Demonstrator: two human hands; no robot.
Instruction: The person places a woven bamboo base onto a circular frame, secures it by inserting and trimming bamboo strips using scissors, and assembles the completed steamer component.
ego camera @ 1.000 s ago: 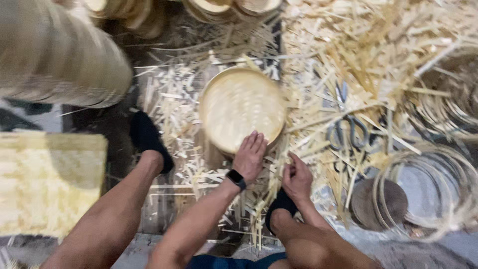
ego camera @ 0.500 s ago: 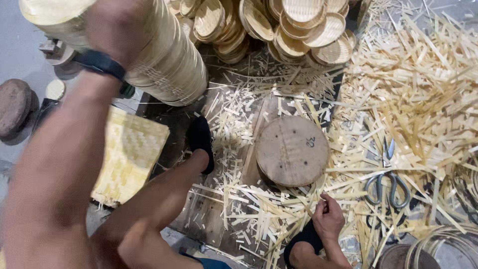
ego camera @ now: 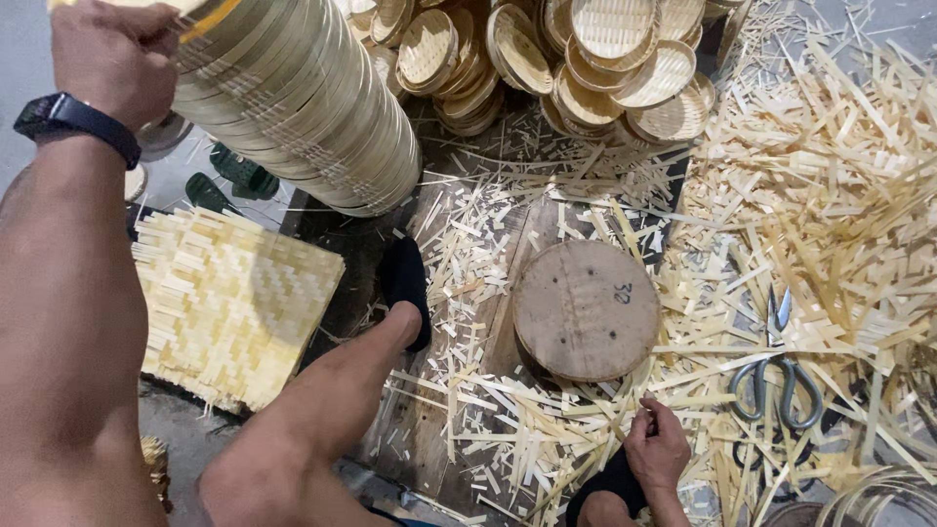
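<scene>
My left hand [ego camera: 107, 54], with a black watch on the wrist, is raised at the top left and grips the rim of a woven bamboo tray [ego camera: 200, 12]. That tray sits on top of a tall leaning stack of trays [ego camera: 312, 127]. My right hand [ego camera: 656, 447] is low near the bottom edge, its fingers curled around thin bamboo strips [ego camera: 586, 415] beside my black-socked foot [ego camera: 610, 488]. A round wooden block [ego camera: 586, 307] lies bare between the two hands, ringed by strips.
My other socked foot [ego camera: 405, 278] rests left of the block. A square woven mat [ego camera: 229, 303] lies at the left and scissors [ego camera: 781, 376] at the right. Loose trays [ego camera: 586, 59] are heaped at the back, with green sandals [ego camera: 244, 176] nearby and bamboo hoops [ego camera: 878, 498] at the bottom right.
My left hand lifted the woven tray off the round block and carried it up left onto the tall stack. The block is now bare. My right hand stayed among the strips.
</scene>
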